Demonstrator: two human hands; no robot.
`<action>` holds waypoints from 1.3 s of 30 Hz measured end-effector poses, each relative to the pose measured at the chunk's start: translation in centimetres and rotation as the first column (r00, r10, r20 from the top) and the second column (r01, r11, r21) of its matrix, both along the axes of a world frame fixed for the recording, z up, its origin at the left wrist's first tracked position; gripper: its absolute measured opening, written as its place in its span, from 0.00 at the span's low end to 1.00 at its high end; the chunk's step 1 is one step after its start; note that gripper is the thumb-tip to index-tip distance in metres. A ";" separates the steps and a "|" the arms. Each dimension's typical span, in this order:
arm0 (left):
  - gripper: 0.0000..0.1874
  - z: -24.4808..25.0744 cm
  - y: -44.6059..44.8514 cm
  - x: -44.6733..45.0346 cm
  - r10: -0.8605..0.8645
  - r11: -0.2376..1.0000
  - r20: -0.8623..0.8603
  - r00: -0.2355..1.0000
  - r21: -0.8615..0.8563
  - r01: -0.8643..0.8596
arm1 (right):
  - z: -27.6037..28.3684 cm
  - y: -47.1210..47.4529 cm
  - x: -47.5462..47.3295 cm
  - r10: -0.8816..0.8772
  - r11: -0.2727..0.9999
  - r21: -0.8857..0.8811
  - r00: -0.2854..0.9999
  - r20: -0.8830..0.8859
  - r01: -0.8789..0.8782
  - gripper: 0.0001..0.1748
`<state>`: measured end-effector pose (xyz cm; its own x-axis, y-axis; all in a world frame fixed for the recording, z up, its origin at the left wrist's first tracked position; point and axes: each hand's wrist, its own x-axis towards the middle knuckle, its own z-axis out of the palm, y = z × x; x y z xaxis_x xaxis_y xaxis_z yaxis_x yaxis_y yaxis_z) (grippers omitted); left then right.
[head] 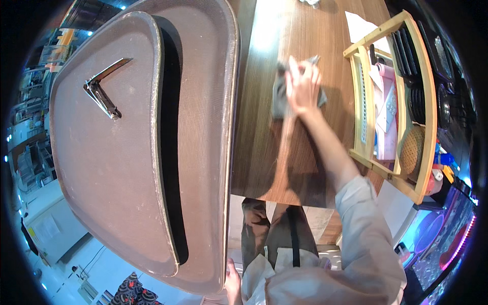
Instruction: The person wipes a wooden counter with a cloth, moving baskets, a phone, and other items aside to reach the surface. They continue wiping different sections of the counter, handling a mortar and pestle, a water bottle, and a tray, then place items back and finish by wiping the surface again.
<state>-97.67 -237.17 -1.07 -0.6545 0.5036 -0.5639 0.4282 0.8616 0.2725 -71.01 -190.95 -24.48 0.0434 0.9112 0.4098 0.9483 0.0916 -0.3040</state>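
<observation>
My right hand (305,84) presses a grey cloth (280,101) onto the wood-grain table top (263,152); hand and cloth are slightly blurred. My left hand (233,280) is at the lower right corner of a large brown serving tray (204,152), gripping its rim, with most fingers hidden behind it. A smaller brown tray (110,164) lies on the large one, and a dark gap shows along its curved edge. On the smaller tray rests a hinged metal tool (101,91), spread in a V.
A wooden rack (427,114) at the table's right edge holds black dishes (405,53), a pink item (387,72) and a woven round piece (412,148). White paper (362,26) lies by it. A white cabinet (57,225) stands far left, beyond the trays.
</observation>
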 end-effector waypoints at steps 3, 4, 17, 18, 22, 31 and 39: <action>0.23 -1.9 -1.8 -0.2 -0.081 0.976 0.077 0.994 0.207 0.063 | 0.3 9.7 0.1 -0.117 0.987 0.105 0.993 -0.033 0.119 0.17; 0.23 -2.3 -2.4 -0.2 -0.069 0.976 0.085 0.994 0.212 0.049 | -0.1 11.3 -0.6 -0.068 0.985 0.151 0.990 -0.125 0.087 0.14; 0.21 -1.5 2.5 2.2 -0.076 0.960 0.090 0.993 0.276 0.049 | 0.1 0.8 -5.2 0.253 0.964 0.024 0.889 -0.381 -0.264 0.10; 0.21 -1.2 2.6 2.0 -0.079 0.963 0.095 0.992 0.266 0.051 | 0.4 1.5 -5.0 0.279 0.960 0.126 0.898 -0.341 -0.250 0.09; 0.22 -0.1 2.2 1.4 -0.008 0.989 0.017 1.000 0.147 0.006 | -0.4 10.3 -3.5 0.069 0.996 0.063 0.967 -0.246 -0.055 0.04; 0.22 3.1 5.8 3.3 0.035 0.999 0.138 0.990 -0.008 -0.034 | 0.6 4.4 -4.9 0.248 0.960 -0.053 0.923 -0.294 -0.275 0.06; 0.23 4.2 8.5 3.5 0.116 0.991 0.094 0.989 -0.082 -0.109 | -0.4 9.3 -4.7 0.218 0.972 -0.029 0.945 -0.244 -0.232 0.08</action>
<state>-94.15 -228.64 3.10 -0.6441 0.3831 -0.6620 0.3020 0.9226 0.2401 -75.75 -181.65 -24.86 -0.0761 0.9298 0.3602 0.8048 0.2706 -0.5283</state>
